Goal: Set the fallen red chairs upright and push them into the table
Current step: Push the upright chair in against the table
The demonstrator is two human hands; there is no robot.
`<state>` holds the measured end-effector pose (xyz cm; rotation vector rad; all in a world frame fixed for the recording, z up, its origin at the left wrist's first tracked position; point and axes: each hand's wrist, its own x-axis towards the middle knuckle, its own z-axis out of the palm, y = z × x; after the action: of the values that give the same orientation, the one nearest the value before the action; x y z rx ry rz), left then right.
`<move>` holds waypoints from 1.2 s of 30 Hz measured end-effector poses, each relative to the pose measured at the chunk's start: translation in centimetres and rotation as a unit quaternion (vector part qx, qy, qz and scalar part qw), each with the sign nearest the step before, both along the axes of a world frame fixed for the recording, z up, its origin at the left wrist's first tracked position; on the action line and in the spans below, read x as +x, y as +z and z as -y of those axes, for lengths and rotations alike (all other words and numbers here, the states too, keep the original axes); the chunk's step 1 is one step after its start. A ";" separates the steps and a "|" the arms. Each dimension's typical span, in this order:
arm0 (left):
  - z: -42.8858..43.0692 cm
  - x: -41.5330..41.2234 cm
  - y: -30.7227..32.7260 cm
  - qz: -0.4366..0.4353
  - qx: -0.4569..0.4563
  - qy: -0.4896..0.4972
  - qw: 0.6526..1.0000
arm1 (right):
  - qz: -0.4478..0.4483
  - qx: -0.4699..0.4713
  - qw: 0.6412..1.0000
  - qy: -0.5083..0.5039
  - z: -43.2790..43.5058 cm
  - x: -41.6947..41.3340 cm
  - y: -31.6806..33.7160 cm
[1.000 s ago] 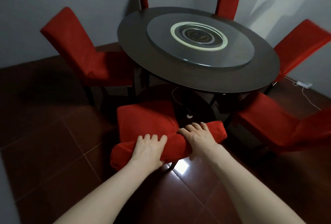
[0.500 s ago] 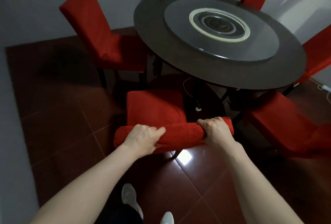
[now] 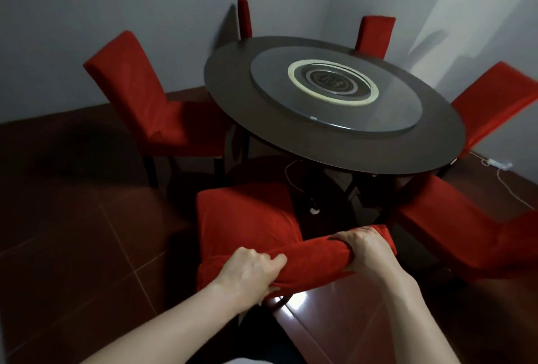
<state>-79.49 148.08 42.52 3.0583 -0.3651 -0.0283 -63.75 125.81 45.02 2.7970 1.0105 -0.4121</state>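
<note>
A red fabric-covered chair (image 3: pixel 247 218) stands upright just in front of me, its seat pointing at the round dark table (image 3: pixel 233 107). My left hand (image 3: pixel 250 270) grips the left part of the chair's backrest top. My right hand (image 3: pixel 364 250) grips the right end of the same backrest top. The front of the seat lies near the table's edge, not under it. Another red chair (image 3: pixel 454 226) sits low at the right, close to the table. Its legs are hidden.
Upright red chairs ring the table: one at the left (image 3: pixel 145 101), two at the back (image 3: pixel 244 14) (image 3: pixel 375 34), one at the right (image 3: pixel 495 95). A glass turntable (image 3: pixel 334 93) lies on the table. A white cord and power strip (image 3: pixel 497 164) lie on the tiled floor by the right wall.
Both hands have shifted from resting on top of the backrest to gripping it. The chair has turned slightly and my view has swung, the table now sitting higher and to the right.
</note>
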 end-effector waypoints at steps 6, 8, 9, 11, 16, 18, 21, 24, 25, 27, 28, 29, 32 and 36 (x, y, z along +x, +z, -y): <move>-0.9 -0.1 0.0 -0.009 0.005 -0.025 1.000 | 0.004 0.059 0.998 -0.038 0.3 -1.2 -0.3; -2.3 -0.2 0.3 -0.005 0.005 -0.021 1.000 | 0.029 0.072 0.997 -0.007 -0.5 -1.7 -0.5; -3.1 -0.3 0.5 -0.004 0.005 -0.018 1.000 | 0.039 0.065 0.997 0.006 -1.1 -2.0 -0.6; -4.9 -0.2 0.7 -0.003 0.008 -0.015 1.000 | 0.052 0.057 0.997 0.015 -2.4 -2.2 -0.9; -8.6 1.2 1.2 -0.004 0.000 -0.022 1.000 | 0.067 0.029 0.997 0.022 -4.9 -1.5 -1.4; -10.3 2.1 1.3 -0.008 0.004 -0.025 1.000 | 0.076 0.025 0.997 0.021 -6.3 -1.2 -1.3; -12.9 3.6 1.3 -0.006 0.004 -0.026 1.000 | 0.085 0.034 0.996 0.017 -8.2 -0.7 -1.2; -15.3 5.4 1.2 0.000 0.003 -0.027 1.000 | 0.088 0.055 0.995 0.009 -9.8 0.2 -1.0; -16.0 6.0 1.3 0.000 0.002 -0.025 1.000 | 0.089 0.059 0.994 0.007 -10.3 0.6 -0.7; -17.4 7.4 1.3 0.001 -0.004 -0.023 1.000 | 0.093 0.061 0.994 0.003 -11.5 1.5 -0.3; -18.2 8.2 1.1 0.004 -0.009 -0.023 1.000 | 0.096 0.058 0.994 0.003 -12.2 2.0 -0.3; -18.8 8.8 1.1 0.005 -0.013 -0.023 1.000 | 0.097 0.054 0.994 0.004 -12.8 2.3 -0.3; -20.8 10.6 0.8 0.011 -0.028 -0.026 0.999 | 0.104 0.051 0.993 0.005 -14.5 3.5 -0.7; -22.8 13.1 0.5 0.044 -0.036 -0.038 0.998 | 0.105 0.045 0.993 -0.001 -16.4 4.9 -0.8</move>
<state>-66.42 170.84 43.06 2.9803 -0.4754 0.1145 -58.87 142.18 44.21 2.8433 1.0028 -0.0715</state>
